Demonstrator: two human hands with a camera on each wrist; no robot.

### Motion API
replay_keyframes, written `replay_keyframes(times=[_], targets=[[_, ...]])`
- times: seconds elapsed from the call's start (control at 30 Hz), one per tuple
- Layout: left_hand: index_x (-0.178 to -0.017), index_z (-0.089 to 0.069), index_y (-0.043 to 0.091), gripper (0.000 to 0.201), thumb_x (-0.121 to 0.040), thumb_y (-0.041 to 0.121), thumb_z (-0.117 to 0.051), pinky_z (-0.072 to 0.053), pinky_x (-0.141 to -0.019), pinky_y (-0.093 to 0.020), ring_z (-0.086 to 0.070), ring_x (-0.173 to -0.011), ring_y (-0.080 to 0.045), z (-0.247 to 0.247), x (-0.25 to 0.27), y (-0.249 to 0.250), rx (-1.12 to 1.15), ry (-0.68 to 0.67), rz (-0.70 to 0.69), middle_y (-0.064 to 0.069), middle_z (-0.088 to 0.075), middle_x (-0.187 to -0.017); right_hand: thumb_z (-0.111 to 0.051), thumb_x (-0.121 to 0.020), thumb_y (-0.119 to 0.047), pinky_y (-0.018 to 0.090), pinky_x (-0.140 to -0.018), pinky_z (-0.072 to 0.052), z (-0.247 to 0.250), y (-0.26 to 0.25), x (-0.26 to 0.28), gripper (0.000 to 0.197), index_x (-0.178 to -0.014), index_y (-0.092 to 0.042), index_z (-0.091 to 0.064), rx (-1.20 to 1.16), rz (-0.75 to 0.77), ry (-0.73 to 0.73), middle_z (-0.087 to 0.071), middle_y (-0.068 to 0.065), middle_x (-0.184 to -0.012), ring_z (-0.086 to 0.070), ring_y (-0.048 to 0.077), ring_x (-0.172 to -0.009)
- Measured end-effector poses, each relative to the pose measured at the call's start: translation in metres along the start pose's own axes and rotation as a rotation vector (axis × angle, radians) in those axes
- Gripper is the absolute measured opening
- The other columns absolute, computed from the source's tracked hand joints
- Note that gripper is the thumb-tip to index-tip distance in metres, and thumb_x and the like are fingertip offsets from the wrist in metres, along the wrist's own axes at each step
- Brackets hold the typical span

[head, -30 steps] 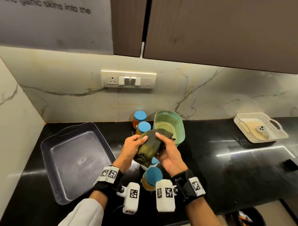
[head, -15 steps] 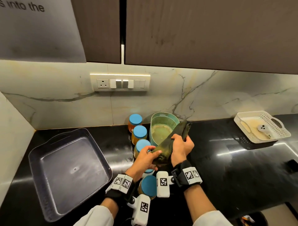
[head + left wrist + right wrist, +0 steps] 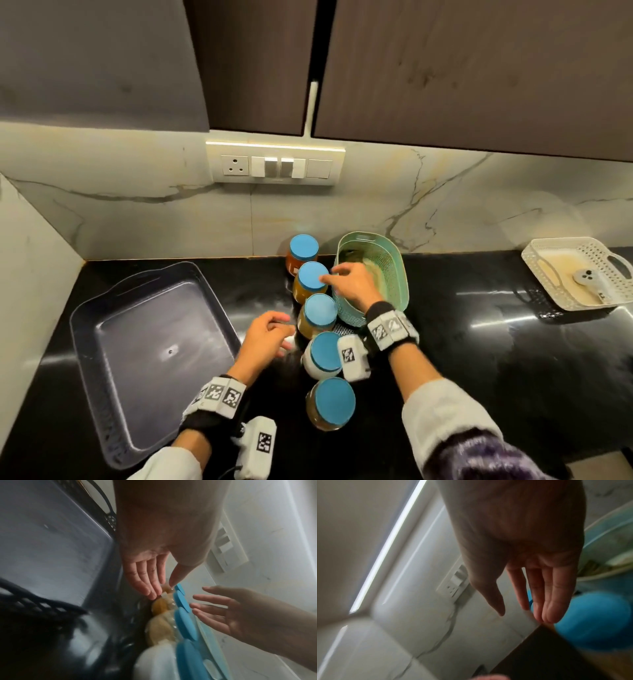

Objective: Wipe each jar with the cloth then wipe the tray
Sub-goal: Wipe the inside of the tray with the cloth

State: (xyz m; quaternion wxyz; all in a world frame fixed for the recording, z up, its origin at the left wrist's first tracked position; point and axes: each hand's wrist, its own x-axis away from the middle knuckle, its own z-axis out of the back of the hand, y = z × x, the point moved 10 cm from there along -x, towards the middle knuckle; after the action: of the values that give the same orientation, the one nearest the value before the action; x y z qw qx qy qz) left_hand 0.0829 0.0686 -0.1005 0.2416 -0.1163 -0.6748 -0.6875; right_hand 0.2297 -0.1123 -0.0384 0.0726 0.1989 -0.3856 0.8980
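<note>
Several blue-lidded jars (image 3: 320,315) stand in a row on the black counter, between the dark grey tray (image 3: 102,342) on the left and a green basket (image 3: 400,274). The olive cloth (image 3: 352,255) lies inside that basket, also seen in the right wrist view as the cloth (image 3: 594,566). My right hand (image 3: 334,277) hovers with straight fingers over the second jar's lid (image 3: 308,274) and holds nothing; the right hand (image 3: 524,616) shows the same. My left hand (image 3: 282,330) is empty beside the third jar, and the left hand (image 3: 163,589) points relaxed fingers at the jars' sides.
A white slotted basket (image 3: 561,301) with a small grey object sits at the far right of the counter. A switch panel (image 3: 274,166) is on the marble wall behind, with dark cabinets overhead. A side wall borders the tray's left.
Both hands held the cloth a second ago. The right hand carried it to the green basket and let go. Both hands have come back to the jar row, empty.
</note>
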Motion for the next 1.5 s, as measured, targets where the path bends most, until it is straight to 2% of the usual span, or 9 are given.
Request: replay_keyframes(times=[0.2, 0.33, 0.63, 0.83, 0.97, 1.1, 1.23, 1.33, 1.5], targets=[[-0.094, -0.072, 0.013, 0.016, -0.088, -0.001, -0.069, -0.053, -0.069, -0.037, -0.069, -0.074, -0.03, 0.109, 0.003, -0.035, -0.241, 0.227, -0.031, -0.007, -0.072, -0.076, -0.079, -0.083, -0.032, 0.024, -0.082, -0.055, -0.115, -0.013, 0.086, 0.029, -0.109, -0.021, -0.076, 0.08, 0.187, -0.26, -0.077, 0.0, -0.097, -0.07, 0.013, -0.087], [-0.087, -0.071, 0.027, 0.011, -0.084, 0.017, -0.073, -0.056, -0.09, -0.042, -0.073, -0.089, -0.029, 0.174, 0.013, -0.051, -0.47, 0.299, -0.008, 0.0, -0.075, -0.083, -0.074, -0.078, -0.033, 0.025, -0.087, -0.053, -0.173, -0.018, 0.131, 0.033, -0.109, -0.026, -0.076, 0.217, 0.219, -0.247, -0.078, -0.004, -0.099, -0.072, 0.015, -0.096], [-0.106, -0.074, 0.022, 0.031, -0.079, 0.032, -0.063, -0.048, -0.097, -0.037, -0.067, -0.111, -0.033, 0.266, 0.035, -0.083, -1.023, 0.242, 0.019, -0.004, -0.076, -0.11, -0.067, -0.081, -0.024, 0.04, -0.09, -0.049, -0.246, 0.0, 0.182, 0.029, -0.106, -0.023, -0.052, 0.278, 0.106, -0.131, -0.055, 0.006, -0.119, -0.063, 0.036, -0.107], [-0.102, -0.074, 0.023, 0.025, -0.08, 0.03, -0.066, -0.051, -0.091, -0.037, -0.067, -0.103, -0.03, 0.262, 0.061, -0.101, -1.018, 0.157, -0.117, -0.001, -0.076, -0.1, -0.067, -0.079, -0.01, 0.04, -0.088, -0.056, -0.215, -0.007, 0.143, 0.028, -0.104, -0.022, -0.067, 0.16, 0.194, 0.072, -0.068, 0.002, -0.094, -0.066, 0.022, -0.084], [-0.094, -0.074, 0.022, 0.035, -0.074, 0.047, -0.061, -0.044, -0.093, -0.037, -0.068, -0.094, -0.025, 0.252, 0.072, -0.094, -0.965, 0.141, -0.281, 0.004, -0.074, -0.092, -0.074, -0.085, -0.025, 0.036, -0.111, -0.043, -0.184, -0.04, 0.127, 0.048, -0.131, -0.021, -0.064, 0.16, 0.296, 0.18, -0.061, 0.008, -0.143, -0.058, 0.024, -0.131], [-0.097, -0.073, 0.027, 0.055, -0.066, 0.067, -0.051, -0.037, -0.096, -0.033, -0.065, -0.096, -0.015, 0.246, 0.073, -0.092, -0.963, 0.057, -0.32, 0.011, -0.073, -0.094, -0.067, -0.079, -0.033, 0.038, -0.086, -0.058, -0.178, -0.03, 0.16, 0.036, -0.115, -0.026, -0.065, 0.135, 0.179, 0.338, -0.074, 0.001, -0.107, -0.07, 0.023, -0.097], [-0.095, -0.074, 0.032, 0.048, -0.066, 0.069, -0.061, -0.041, -0.1, -0.032, -0.065, -0.095, -0.006, 0.243, 0.071, -0.094, -1.027, -0.048, -0.293, 0.016, -0.071, -0.091, -0.069, -0.077, -0.035, 0.035, -0.076, -0.053, -0.209, 0.01, 0.196, 0.028, -0.102, -0.025, -0.058, 0.053, -0.003, 0.257, -0.068, -0.005, -0.088, -0.064, 0.021, -0.08], [-0.091, -0.079, 0.029, 0.034, -0.074, 0.059, -0.079, -0.047, -0.086, -0.025, -0.068, -0.091, -0.008, 0.248, 0.072, -0.091, -1.013, 0.026, -0.303, 0.011, -0.075, -0.091, -0.072, -0.08, -0.02, 0.03, -0.069, -0.05, -0.233, 0.02, 0.202, 0.031, -0.109, -0.018, -0.064, -0.039, -0.026, 0.151, -0.067, -0.007, -0.076, -0.063, 0.012, -0.071], [-0.087, -0.079, 0.025, 0.03, -0.08, 0.054, -0.083, -0.048, -0.085, -0.03, -0.07, -0.091, -0.017, 0.263, 0.067, -0.088, -0.9, 0.246, -0.282, 0.004, -0.077, -0.092, -0.069, -0.078, -0.013, 0.034, -0.09, -0.059, -0.254, 0.002, 0.177, 0.049, -0.127, -0.02, -0.064, -0.21, -0.022, 0.067, -0.072, -0.008, -0.097, -0.071, 0.01, -0.083]])
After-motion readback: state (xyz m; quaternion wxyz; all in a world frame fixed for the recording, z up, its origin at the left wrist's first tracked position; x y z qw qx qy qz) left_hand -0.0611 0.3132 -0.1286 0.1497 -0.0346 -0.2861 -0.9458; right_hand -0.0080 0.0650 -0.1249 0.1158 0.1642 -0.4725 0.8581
